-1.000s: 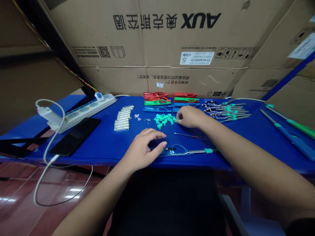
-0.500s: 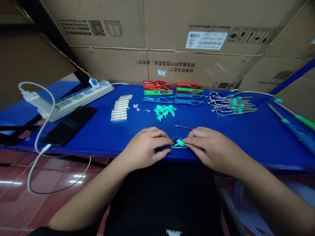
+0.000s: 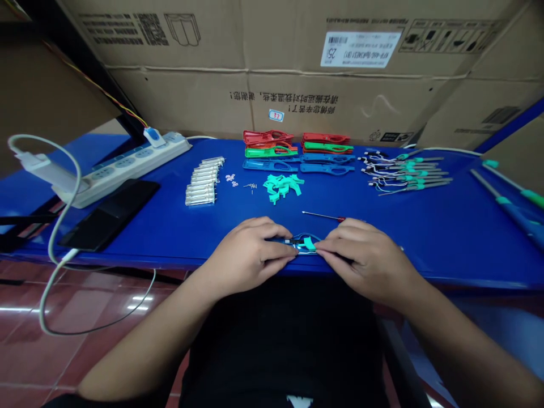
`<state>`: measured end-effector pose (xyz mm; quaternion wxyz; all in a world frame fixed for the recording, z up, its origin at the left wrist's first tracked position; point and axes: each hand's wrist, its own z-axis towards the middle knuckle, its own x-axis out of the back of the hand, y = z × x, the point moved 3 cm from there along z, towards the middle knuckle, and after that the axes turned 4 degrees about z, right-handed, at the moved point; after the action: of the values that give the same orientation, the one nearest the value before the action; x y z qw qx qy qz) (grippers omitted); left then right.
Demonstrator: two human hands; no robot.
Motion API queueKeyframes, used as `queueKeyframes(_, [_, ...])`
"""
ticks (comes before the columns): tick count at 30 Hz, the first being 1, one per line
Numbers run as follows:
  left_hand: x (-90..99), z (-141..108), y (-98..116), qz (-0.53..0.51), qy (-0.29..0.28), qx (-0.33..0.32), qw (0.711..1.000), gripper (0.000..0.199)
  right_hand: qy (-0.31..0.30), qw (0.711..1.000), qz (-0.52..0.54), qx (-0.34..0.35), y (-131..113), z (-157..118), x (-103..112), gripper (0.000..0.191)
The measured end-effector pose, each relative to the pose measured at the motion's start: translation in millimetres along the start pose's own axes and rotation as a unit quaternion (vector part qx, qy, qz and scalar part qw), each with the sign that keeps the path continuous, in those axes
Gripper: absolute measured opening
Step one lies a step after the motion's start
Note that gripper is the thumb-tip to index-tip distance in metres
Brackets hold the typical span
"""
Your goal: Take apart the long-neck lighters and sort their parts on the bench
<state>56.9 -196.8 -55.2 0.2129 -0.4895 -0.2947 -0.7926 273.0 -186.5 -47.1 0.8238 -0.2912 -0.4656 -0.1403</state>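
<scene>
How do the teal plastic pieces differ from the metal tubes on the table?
The teal plastic pieces are matte, the metal tubes shiny silver. The teal pieces lie in a loose heap, the tubes in a tidy side-by-side row. Both rest on the blue table.

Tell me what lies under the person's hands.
A blue wire loop and teal piece show between the left hand and right hand; whatever lies beneath the palms is hidden.
</scene>
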Motion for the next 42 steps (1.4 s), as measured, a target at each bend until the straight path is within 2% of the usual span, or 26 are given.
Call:
queueKeyframes(6, [1.2, 1.9, 1.1, -0.014, 0.012, -0.013, 1.0, 0.021, 0.006, 0.999, 0.028, 0.015, -0.6, 4.1, -3.9, 0.02])
queueKeyframes(12, [1.7, 2.7, 1.2, -0.023, 0.015, -0.02, 0.999, 0.02, -0.08, 0.994, 0.001, 0.069, 1.5, 7.3, 2.6, 0.028])
queueKeyframes(15, [0.9, 2.0, 0.3, -0.027, 0.021, -0.019, 0.999, 0.019, -0.092, 0.992, 0.01, 0.086, 7.0, 10.1, 3.2, 0.03])
queueKeyframes(17, [0.2, 1.2, 0.0, -0.027, 0.025, -0.019, 0.999, 0.019, -0.088, 0.991, 0.054, 0.089, 12.4, 12.0, 2.7, 0.027])
queueKeyframes(19, [-0.4, 0.5, -0.1, -0.024, 0.027, -0.02, 0.999, 0.019, -0.08, 0.988, 0.107, 0.072, 18.1, 14.0, 2.8, 0.023])
queueKeyframes(21, [-0.6, 0.1, 0.1, -0.021, 0.029, -0.023, 0.999, 0.019, -0.078, 0.988, 0.131, 0.022, 22.8, 16.6, 4.0, 0.019])
queueKeyframes(25, [0.2, 0.6, 0.7, -0.018, 0.03, -0.025, 0.999, 0.019, -0.098, 0.989, 0.091, -0.07, 17.4, 22.9, 8.9, 0.014])
queueKeyframes(28, [0.8, 1.1, 1.4, -0.014, 0.03, -0.026, 0.999, 0.019, -0.108, 0.99, 0.033, -0.078, 3.1, 26.0, 10.7, 0.015])
queueKeyframes(31, [0.8, 0.8, 2.0, -0.011, 0.03, -0.025, 0.999, 0.019, -0.101, 0.99, 0.021, -0.095, -7.5, 22.9, 7.1, 0.017])
queueKeyframes(37, [-0.6, -2.5, 1.3, -0.006, 0.037, -0.02, 0.999, 0.019, -0.021, 0.992, 0.036, -0.116, -12.2, 10.8, -0.3, 0.017])
queueKeyframes(42, [-0.7, -3.8, 2.6, -0.005, 0.037, -0.017, 0.999, 0.02, -0.063, 0.98, 0.099, -0.16, -1.2, 15.3, -0.4, 0.016])
